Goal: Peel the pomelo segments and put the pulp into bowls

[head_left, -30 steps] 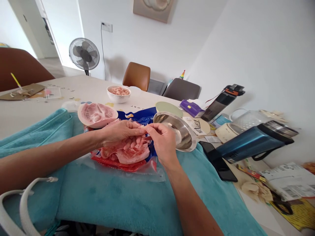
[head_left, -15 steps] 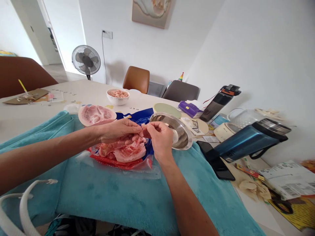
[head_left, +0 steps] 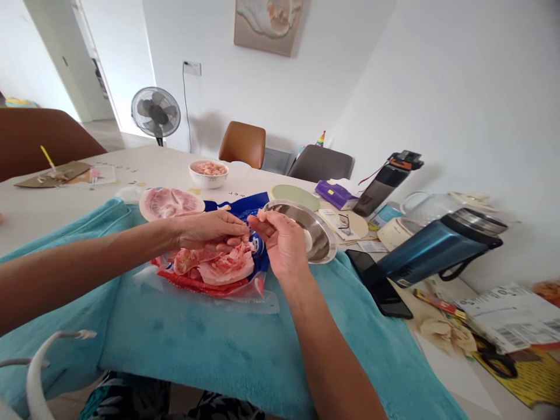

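Note:
My left hand (head_left: 216, 229) is above the opened pomelo pieces, its fingers closed in a pinch; what they hold is hidden. Just to its right, my right hand (head_left: 283, 239) has its fingers partly spread and curled, with the palm turned toward the left hand. Below the hands, pink pomelo segments with torn membrane (head_left: 227, 265) lie on a red, blue and clear plastic bag (head_left: 196, 287). Behind my left wrist sits a hollow pomelo rind half (head_left: 171, 202). A steel bowl (head_left: 324, 236) stands beside my right hand, a pale piece inside it.
A teal towel (head_left: 196, 338) covers the near table. Farther back is a white bowl (head_left: 209, 180) of pomelo pulp. On the right are a phone (head_left: 380, 286), a blue flask (head_left: 437, 248), a dark bottle (head_left: 387, 182), a purple tissue pack (head_left: 335, 194) and scissors (head_left: 496, 359).
My right hand has come slightly away from the left, its fingers loosening from a pinch. My left hand stays pinched in nearly the same place. The whole view has shifted slightly.

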Action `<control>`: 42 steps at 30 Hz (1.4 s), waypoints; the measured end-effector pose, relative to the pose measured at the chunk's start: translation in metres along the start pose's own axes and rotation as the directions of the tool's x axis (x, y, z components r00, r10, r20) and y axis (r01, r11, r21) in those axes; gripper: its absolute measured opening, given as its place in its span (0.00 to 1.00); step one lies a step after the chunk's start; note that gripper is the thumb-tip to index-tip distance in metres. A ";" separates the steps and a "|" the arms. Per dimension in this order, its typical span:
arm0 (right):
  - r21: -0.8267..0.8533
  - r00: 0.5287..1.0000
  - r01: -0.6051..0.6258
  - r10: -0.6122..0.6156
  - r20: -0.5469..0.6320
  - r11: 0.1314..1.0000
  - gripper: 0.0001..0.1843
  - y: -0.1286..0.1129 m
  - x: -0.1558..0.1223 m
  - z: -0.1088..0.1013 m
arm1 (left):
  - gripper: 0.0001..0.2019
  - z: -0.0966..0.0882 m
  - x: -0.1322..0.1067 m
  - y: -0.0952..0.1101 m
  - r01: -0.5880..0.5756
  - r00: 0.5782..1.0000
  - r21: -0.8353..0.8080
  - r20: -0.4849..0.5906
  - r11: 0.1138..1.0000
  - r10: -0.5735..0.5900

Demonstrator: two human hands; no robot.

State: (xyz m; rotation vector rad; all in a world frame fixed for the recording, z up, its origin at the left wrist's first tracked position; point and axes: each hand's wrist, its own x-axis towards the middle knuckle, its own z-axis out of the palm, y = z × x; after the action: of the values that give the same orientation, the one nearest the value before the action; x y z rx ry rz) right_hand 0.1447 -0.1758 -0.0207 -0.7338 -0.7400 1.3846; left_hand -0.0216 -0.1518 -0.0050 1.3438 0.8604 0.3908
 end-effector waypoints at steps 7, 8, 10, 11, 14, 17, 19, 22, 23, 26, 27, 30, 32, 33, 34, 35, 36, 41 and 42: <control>0.038 0.937 0.296 -0.283 -0.206 0.954 0.02 -0.034 0.015 -0.025 | 0.20 -0.005 0.018 0.033 -0.076 0.997 0.153 -0.003 0.985 0.078; 0.025 0.909 0.346 -0.329 -0.256 0.938 0.02 -0.040 0.018 -0.030 | 0.17 -0.003 0.026 0.040 -0.108 0.994 0.194 0.011 0.975 0.108; -0.019 0.846 0.427 -0.407 -0.346 0.904 0.03 -0.050 0.024 -0.040 | 0.12 0.005 0.046 0.051 -0.171 0.983 0.312 -0.004 0.935 0.181; -0.044 0.815 0.454 -0.435 -0.384 0.890 0.03 -0.053 0.026 -0.045 | 0.12 0.011 0.058 0.055 -0.223 0.971 0.401 0.012 0.889 0.238; -0.088 0.758 0.485 -0.468 -0.454 0.870 0.03 -0.059 0.030 -0.054 | 0.10 0.029 0.093 0.061 -0.245 0.960 0.776 0.108 0.581 0.260; -0.084 0.760 0.473 -0.454 -0.465 0.877 0.02 -0.059 0.031 -0.057 | 0.16 0.042 0.118 0.062 -0.158 0.970 0.923 0.078 0.352 0.229; -0.086 0.771 0.467 -0.453 -0.448 0.880 0.02 -0.057 0.030 -0.056 | 0.21 0.046 0.127 0.061 -0.103 0.968 0.948 0.026 0.301 0.250; -0.091 0.782 0.470 -0.462 -0.419 0.878 0.02 -0.056 0.028 -0.054 | 0.17 0.045 0.132 0.058 -0.114 0.957 0.962 0.039 0.250 0.287; -0.089 0.782 0.471 -0.462 -0.418 0.878 0.02 -0.056 0.028 -0.053 | 0.18 0.045 0.132 0.057 -0.140 0.957 0.961 0.070 0.239 0.281; -0.083 0.779 0.472 -0.460 -0.426 0.878 0.02 -0.056 0.027 -0.052 | 0.24 0.042 0.134 0.052 -0.152 0.971 0.960 0.100 0.234 0.219; -0.084 0.779 0.471 -0.458 -0.429 0.878 0.02 -0.056 0.027 -0.052 | 0.27 0.041 0.135 0.050 -0.142 0.973 0.961 0.091 0.238 0.210; -0.098 0.781 0.463 -0.457 -0.425 0.881 0.02 -0.056 0.027 -0.052 | 0.23 0.039 0.134 0.048 -0.195 0.964 0.951 0.140 0.240 0.227; -0.107 0.786 0.455 -0.455 -0.418 0.884 0.02 -0.055 0.027 -0.052 | 0.23 0.038 0.131 0.047 -0.211 0.961 0.947 0.155 0.242 0.230; -0.111 0.788 0.452 -0.454 -0.416 0.885 0.02 -0.055 0.027 -0.052 | 0.22 0.037 0.129 0.047 -0.179 0.967 0.951 0.124 0.250 0.220; -0.113 0.790 0.450 -0.454 -0.412 0.886 0.02 -0.055 0.027 -0.051 | 0.24 0.037 0.127 0.047 -0.136 0.974 0.956 0.080 0.260 0.213; -0.115 0.792 0.449 -0.454 -0.408 0.886 0.02 -0.054 0.027 -0.051 | 0.26 0.038 0.125 0.047 -0.095 0.977 0.959 0.038 0.267 0.211; -0.117 0.794 0.448 -0.455 -0.404 0.886 0.02 -0.054 0.027 -0.051 | 0.26 0.037 0.123 0.047 -0.074 0.977 0.960 0.014 0.270 0.215; -0.124 0.800 0.440 -0.451 -0.395 0.889 0.02 -0.054 0.026 -0.049 | 0.19 0.035 0.124 0.045 -0.114 0.966 0.958 0.045 0.262 0.256; -0.122 0.800 0.438 -0.448 -0.399 0.891 0.02 -0.054 0.026 -0.049 | 0.20 0.034 0.125 0.044 -0.102 0.964 0.957 0.028 0.271 0.264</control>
State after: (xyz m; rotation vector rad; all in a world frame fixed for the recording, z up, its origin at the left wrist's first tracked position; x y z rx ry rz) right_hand 0.2171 -0.1534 -0.0047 -0.7816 -0.5388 0.7528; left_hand 0.0935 -0.0777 -0.0030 2.6343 1.1136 0.0874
